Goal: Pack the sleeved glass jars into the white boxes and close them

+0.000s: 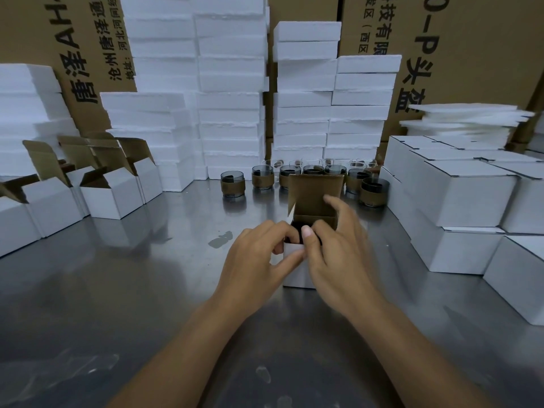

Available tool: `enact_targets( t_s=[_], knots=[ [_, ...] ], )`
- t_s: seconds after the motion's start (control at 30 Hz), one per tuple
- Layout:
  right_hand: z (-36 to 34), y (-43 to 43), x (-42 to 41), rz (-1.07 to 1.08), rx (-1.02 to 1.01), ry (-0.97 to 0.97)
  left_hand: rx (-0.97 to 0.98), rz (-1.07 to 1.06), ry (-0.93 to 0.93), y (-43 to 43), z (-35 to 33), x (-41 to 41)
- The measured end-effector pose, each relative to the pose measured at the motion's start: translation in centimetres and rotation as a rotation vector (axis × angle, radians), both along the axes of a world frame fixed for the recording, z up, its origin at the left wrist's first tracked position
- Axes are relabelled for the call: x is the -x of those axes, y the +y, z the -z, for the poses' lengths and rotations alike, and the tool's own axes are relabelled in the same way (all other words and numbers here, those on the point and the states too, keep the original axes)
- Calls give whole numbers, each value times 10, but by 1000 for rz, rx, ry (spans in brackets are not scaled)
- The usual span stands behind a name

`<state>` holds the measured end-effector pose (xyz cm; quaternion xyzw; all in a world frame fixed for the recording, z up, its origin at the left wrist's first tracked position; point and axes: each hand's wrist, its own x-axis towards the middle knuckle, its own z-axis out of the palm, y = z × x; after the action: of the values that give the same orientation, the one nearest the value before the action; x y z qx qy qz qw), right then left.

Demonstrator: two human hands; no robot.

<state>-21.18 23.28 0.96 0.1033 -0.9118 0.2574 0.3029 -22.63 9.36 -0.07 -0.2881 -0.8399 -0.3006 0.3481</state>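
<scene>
Reaches in over steel table with both forearms. Grips box mid-table at its near rim with left hand, fingers curled together on the edge. Hooks thumb of right hand over the same rim, fingers bent and spread, blurred. Hides dark contents under fingers. Blocks part of jars behind with raised lid. Flanked by open boxes left, closed boxes right, foam behind.
</scene>
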Motion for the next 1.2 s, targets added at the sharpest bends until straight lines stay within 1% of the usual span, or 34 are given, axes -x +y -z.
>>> enact_targets(
  t_s=[0.1, 0.17, 0.23, 0.33, 0.37, 0.43, 0.5, 0.53, 0.6, 0.73, 0.87, 1.03, 1.1, 1.2],
  knots=[
    [-1, 1, -1, -21, -47, -17, -17, 18, -5, 0, 0, 1],
    [-2, 0, -1, -49, -13, 13, -43, 51, -12, -1, 1, 2],
    [-3, -2, -2, -88, 189, 86, -132, 82, -65, -2, 0, 2],
    [-9, -4, -2, -111, 601, 167, -353, 104, -174, 0, -3, 2],
    [-10, -4, -1, -91, 725, 136, -417, 104, -223, 1, -3, 2],
    [-11, -2, 4, -68, 928, -18, -505, 92, -371, 2, -4, 3],
    [-10, 1, 9, -77, 1045, -188, -530, 83, -544, 4, -5, 6],
    [-10, 1, 9, -86, 1072, -251, -532, 76, -618, 5, -5, 8],
    [-10, 1, 10, -114, 1060, -301, -558, 83, -724, 6, -5, 10],
    [-6, 0, 12, -131, 955, -304, -588, 139, -794, 5, -4, 12],
    [-4, 1, 12, -157, 907, -300, -561, 183, -804, 4, -6, 10],
    [-4, 3, 15, -224, 887, -251, -601, 263, -751, 2, -6, 10],
    [-5, 2, 14, -232, 945, -247, -604, 284, -737, -1, -4, 11],
    [-6, 1, 15, -196, 1083, -269, -667, 369, -736, -2, -2, 13]
  ],
)
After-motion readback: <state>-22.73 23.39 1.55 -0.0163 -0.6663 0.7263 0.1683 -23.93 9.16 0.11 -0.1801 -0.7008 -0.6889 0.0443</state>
